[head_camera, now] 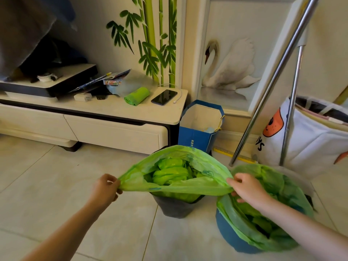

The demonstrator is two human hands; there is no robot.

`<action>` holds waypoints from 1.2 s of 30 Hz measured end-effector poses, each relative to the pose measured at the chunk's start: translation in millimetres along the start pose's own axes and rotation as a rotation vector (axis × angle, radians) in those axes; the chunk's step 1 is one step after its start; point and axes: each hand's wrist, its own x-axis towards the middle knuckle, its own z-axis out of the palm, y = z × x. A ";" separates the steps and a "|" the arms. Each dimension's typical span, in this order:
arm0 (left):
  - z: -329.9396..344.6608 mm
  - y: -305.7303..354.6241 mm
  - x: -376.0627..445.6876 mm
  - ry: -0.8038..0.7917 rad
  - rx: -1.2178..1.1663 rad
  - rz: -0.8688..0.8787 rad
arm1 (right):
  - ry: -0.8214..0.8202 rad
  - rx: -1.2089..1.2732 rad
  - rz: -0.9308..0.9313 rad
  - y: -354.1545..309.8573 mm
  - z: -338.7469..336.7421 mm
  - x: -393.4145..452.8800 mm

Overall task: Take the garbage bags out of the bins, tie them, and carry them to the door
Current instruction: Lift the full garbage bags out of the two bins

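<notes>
Low cabinet (pixel 105 117) far left, green bag roll (pixel 136 96) and phone (pixel 164 97) on top. My left hand (pixel 105 187) pinches left edge of green garbage bag (pixel 175 187), mouth stretched over grey bin (pixel 175 206). Blue paper bag (pixel 199 127) behind. My right hand (pixel 246 187) pinches right edge. Second lined blue bin (pixel 228 235) under right forearm; metal rack legs (pixel 271 91) beyond.

The white fabric bag (pixel 293 140) at the right shows black letters "YS", the tail of a word cut off by a metal pole (pixel 271 87). The blue paper bag (pixel 197 138) carries small pale characters, too small to read.
</notes>
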 end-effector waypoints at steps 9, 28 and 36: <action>6.4 23.7 -11.0 -0.367 -0.074 -0.262 | -0.102 0.121 0.119 -21.6 -1.8 16.2; 21.1 100.5 6.4 -0.126 -0.306 -0.029 | 0.051 0.562 0.022 -110.0 -41.5 54.0; 7.4 155.2 -2.2 -0.073 -0.462 0.075 | 0.182 0.722 -0.139 -146.9 -65.8 51.7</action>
